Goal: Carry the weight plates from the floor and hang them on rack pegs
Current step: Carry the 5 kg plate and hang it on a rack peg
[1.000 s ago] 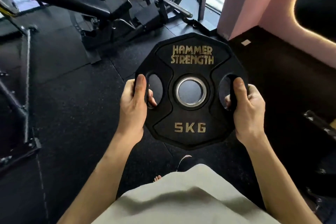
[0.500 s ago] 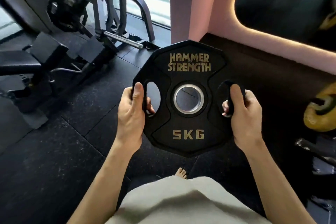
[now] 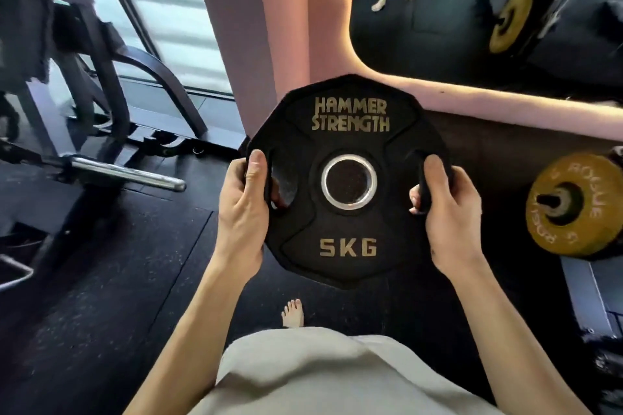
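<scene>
I hold a black 5 kg weight plate (image 3: pixel 349 131) marked "HAMMER STRENGTH" upright in front of me, above the floor. My left hand (image 3: pixel 242 205) grips its left handle slot, thumb on the face and fingers through the hole. My right hand (image 3: pixel 448 209) grips the right handle slot the same way. At the right edge a yellow plate (image 3: pixel 573 209) hangs on a peg (image 3: pixel 547 200) of a rack.
A gym machine with a chrome bar (image 3: pixel 128 173) stands at the left on the black rubber floor (image 3: pixel 101 280). A pink pillar (image 3: pixel 242 27) and a mirror (image 3: pixel 455 10) rise ahead. My bare foot (image 3: pixel 292 313) shows below the plate.
The view has swung to the right: the machine slid to the left, the pillar and mirror came nearer, and the yellow plate on its peg came into view. Both hands kept their grip.
</scene>
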Action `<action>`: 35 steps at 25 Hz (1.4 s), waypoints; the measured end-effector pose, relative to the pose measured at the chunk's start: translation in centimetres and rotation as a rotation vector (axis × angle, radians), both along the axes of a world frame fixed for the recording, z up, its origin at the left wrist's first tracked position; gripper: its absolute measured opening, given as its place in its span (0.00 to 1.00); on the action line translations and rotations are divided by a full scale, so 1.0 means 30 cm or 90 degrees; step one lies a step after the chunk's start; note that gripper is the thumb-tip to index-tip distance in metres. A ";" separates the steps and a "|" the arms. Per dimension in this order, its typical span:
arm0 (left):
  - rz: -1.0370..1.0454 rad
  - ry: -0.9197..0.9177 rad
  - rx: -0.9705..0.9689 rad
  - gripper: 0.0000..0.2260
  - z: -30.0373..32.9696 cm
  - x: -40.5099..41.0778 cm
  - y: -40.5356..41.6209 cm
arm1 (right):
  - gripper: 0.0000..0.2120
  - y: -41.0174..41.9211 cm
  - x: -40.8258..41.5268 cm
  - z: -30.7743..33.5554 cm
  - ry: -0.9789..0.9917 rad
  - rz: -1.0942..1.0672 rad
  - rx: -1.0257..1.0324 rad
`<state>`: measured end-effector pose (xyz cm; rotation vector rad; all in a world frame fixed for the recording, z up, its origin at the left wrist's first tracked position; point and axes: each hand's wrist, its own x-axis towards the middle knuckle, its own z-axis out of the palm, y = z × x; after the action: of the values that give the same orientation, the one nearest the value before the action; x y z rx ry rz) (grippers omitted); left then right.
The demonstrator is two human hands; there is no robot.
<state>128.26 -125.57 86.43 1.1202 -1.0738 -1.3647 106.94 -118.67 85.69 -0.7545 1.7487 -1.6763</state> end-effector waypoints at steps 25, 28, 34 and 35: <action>-0.324 -0.046 -0.015 0.12 0.063 -1.213 -1.898 | 0.13 -1.576 -1.005 0.039 -0.015 -0.348 0.009; -0.432 -0.058 -0.033 0.13 0.073 -1.418 -2.040 | 0.14 -1.651 -1.119 0.027 0.017 -0.459 0.006; -0.680 -0.079 -0.045 0.14 0.098 -1.826 -2.219 | 0.20 -1.712 -1.253 0.058 0.021 -0.709 0.003; -0.709 -0.080 -0.046 0.14 0.103 -1.879 -2.223 | 0.19 -1.710 -1.259 0.067 0.023 -0.743 -0.001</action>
<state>71.90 -192.25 89.52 0.5086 -1.9648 -2.0636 69.17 -169.97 87.72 0.3875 2.4017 -2.3211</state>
